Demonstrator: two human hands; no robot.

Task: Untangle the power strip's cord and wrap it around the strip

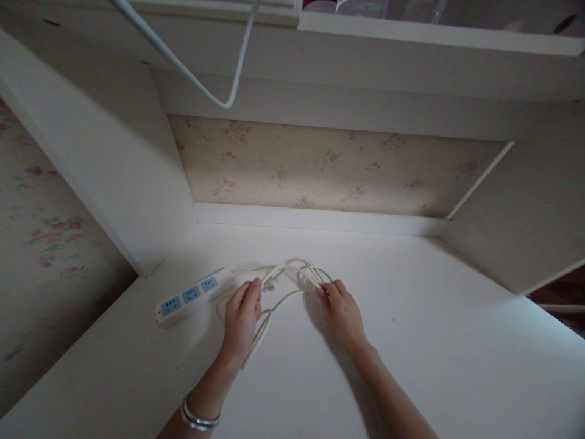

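Cream cord (290, 295), thin, loosely looped, pinched by left hand (242, 312) and right hand (341, 311) alike, pale plug (270, 284) between, white power strip (196, 305) bearing three blue socket panels (191, 294)

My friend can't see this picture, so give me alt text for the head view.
A person's left hand and right hand hold a loosely looped pale cord over a white surface. A plug shows between them; a white power strip with three blue sockets lies at left.

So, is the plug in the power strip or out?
Out: the plug shows beside the left hand, apart from the power strip.
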